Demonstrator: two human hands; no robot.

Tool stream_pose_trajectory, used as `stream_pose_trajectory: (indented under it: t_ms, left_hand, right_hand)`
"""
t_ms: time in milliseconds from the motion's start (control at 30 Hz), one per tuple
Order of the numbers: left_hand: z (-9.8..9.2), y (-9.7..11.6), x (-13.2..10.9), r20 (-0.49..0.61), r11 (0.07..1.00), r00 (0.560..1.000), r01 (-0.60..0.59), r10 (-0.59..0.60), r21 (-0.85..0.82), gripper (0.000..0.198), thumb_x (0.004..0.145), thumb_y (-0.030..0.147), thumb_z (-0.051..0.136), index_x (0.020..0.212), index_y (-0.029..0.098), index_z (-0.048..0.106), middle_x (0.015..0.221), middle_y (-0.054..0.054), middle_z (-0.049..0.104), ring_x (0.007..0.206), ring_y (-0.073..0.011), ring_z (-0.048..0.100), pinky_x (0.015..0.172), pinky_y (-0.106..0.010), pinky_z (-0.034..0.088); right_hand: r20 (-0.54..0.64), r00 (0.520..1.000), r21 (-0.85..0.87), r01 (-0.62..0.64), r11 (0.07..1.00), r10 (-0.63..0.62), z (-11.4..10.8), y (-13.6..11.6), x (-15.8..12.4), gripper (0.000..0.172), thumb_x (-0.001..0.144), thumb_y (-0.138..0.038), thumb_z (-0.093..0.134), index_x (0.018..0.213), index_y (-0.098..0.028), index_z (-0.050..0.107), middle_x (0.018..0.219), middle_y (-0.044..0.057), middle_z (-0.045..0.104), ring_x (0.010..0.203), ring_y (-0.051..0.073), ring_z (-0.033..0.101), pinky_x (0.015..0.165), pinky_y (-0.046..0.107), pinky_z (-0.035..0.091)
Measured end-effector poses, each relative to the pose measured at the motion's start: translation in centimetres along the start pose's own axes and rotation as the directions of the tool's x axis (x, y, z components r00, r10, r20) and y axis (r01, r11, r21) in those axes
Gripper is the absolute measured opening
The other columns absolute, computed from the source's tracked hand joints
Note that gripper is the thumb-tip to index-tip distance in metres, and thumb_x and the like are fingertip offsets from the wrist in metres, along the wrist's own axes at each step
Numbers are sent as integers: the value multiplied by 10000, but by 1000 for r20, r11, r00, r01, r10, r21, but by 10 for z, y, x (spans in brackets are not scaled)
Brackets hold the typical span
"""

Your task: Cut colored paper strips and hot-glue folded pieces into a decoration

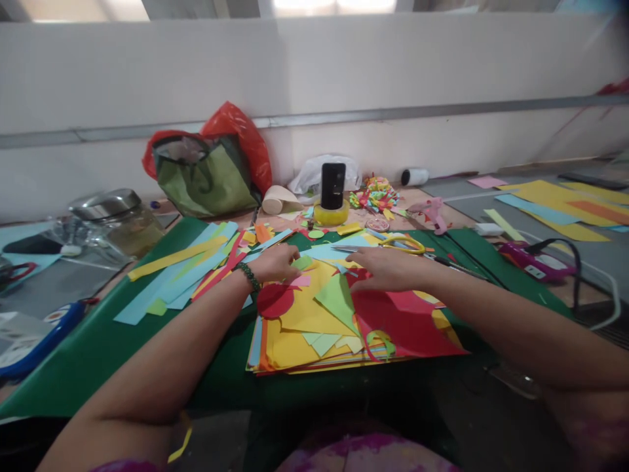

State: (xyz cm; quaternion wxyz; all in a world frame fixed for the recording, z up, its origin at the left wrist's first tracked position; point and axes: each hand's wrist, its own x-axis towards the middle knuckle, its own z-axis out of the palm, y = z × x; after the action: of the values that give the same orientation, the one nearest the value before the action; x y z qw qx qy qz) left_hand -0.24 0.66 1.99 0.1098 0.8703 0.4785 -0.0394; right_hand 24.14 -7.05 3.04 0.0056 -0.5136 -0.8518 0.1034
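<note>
My left hand (276, 263), with a dark beaded bracelet at its wrist, reaches over the paper with fingers bent and apart. Its fingertips are beside a light green paper scrap (303, 262); contact is hard to make out. A red paper circle (276, 300) lies just below that hand. On the right, my right hand (386, 267) hovers or rests over a red sheet (400, 318), fingers spread. Beneath both is a stack of coloured paper (295, 344), topped with yellow sheets and a green piece (338, 301). Yellow-handled scissors (403, 245) lie behind my right hand.
A green mat (73, 347) covers the tabletop, with paper strips (179, 269) at left. Behind stand a phone (333, 185) on a yellow tape roll (331, 213), a glass jar (122, 226) and a green bag (206, 180). A purple device (538, 261) sits right.
</note>
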Motion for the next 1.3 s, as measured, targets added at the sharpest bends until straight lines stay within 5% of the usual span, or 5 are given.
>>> stream_pose_trajectory:
  t_ms: [300, 567, 767, 1033, 1300]
  left_hand:
    - [0, 2, 0, 21, 997, 999, 28, -27, -66, 268, 685, 321, 581, 899, 160, 604, 881, -74, 671, 762, -217, 595, 577, -266, 384]
    - [-2, 4, -2, 142, 973, 990, 26, 8, -231, 137, 676, 309, 530, 598, 208, 480, 528, -9, 585, 558, -191, 563, 531, -281, 387]
    - [-4, 7, -5, 127, 978, 992, 24, 3, -209, 86, 653, 261, 530, 606, 209, 481, 544, 4, 592, 558, -183, 568, 513, -273, 372]
    - [-3, 10, -7, 87, 995, 996, 7, 1, -96, 95, 684, 230, 521, 605, 205, 476, 594, -7, 604, 606, -175, 549, 555, -273, 347]
    - [-1, 7, -3, 93, 995, 996, 13, -4, -97, 126, 745, 286, 553, 670, 191, 515, 680, -29, 617, 645, -185, 549, 562, -274, 351]
  right_hand:
    - [-16, 999, 197, -31, 980, 35, -7, 10, 18, 434, 793, -490, 661, 1113, -197, 662, 1093, 95, 703, 946, 244, 652, 725, 300, 481]
    - [55, 997, -32, -51, 998, 53, 1, 29, -14, 650, 552, -427, 840, 1123, -169, 667, 1113, 139, 673, 971, 319, 633, 767, 369, 502]
    - [-26, 1000, -39, -18, 999, 17, -4, -11, 5, 385, 846, -353, 607, 1177, -159, 640, 1132, 132, 698, 1003, 271, 661, 765, 327, 513]
    - [34, 999, -348, 43, 936, -34, 13, -53, 46, 284, 817, -33, 514, 1005, -103, 715, 970, 196, 733, 975, 300, 683, 761, 339, 490]
    - [-3, 1000, 38, 31, 999, -31, -59, -27, -16, 265, 754, -100, 579, 954, -154, 745, 863, 49, 747, 730, 150, 648, 619, 220, 430]
